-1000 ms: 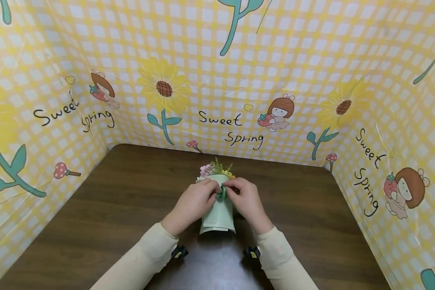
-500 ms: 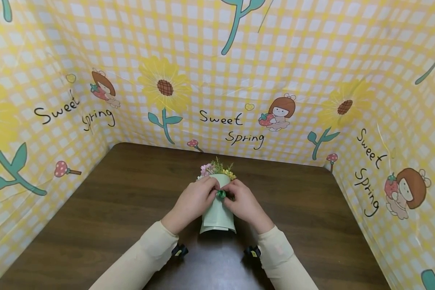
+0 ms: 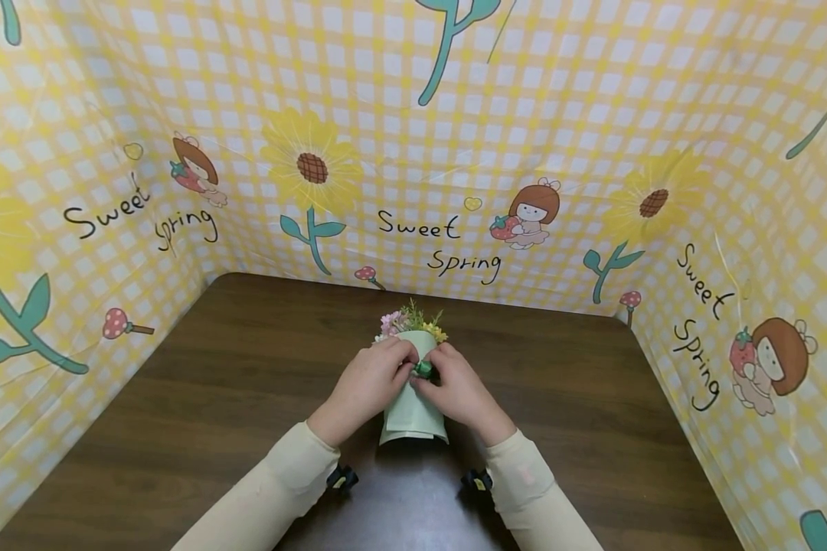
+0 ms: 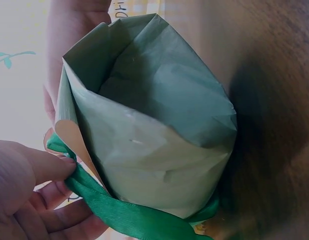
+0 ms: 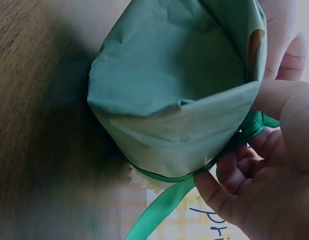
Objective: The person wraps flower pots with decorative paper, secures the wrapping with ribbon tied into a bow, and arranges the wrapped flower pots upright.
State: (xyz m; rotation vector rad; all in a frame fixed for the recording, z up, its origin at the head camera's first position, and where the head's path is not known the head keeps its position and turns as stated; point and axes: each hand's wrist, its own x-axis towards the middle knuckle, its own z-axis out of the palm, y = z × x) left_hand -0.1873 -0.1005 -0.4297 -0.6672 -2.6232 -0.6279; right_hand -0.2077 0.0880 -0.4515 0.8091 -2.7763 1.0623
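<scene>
A bouquet wrapped in pale green paper (image 3: 411,413) lies on the table, its flowers (image 3: 394,321) pointing away from me and its hollow lower end towards me. Around the wrap runs a green ribbon (image 4: 139,217), gathered in a small knot or loop on top. My left hand (image 3: 368,384) pinches the ribbon between thumb and fingers from the left. From the right, my right hand (image 3: 465,386) holds the ribbon (image 5: 252,125) at the knot with thumb and curled fingers. A loose ribbon tail hangs beside the wrap in the right wrist view. Fingers partly hide the knot.
The dark wooden table (image 3: 179,428) stretches out on both sides of the bouquet. A yellow checked cloth (image 3: 413,153) with printed flowers and lettering walls it in at the back and sides. Black wrist devices (image 3: 342,479) sit under both cuffs.
The right hand has shifted slightly down and left at the knot. The green loop between the hands has become smaller and flatter. The left hand and bouquet stay nearly still.
</scene>
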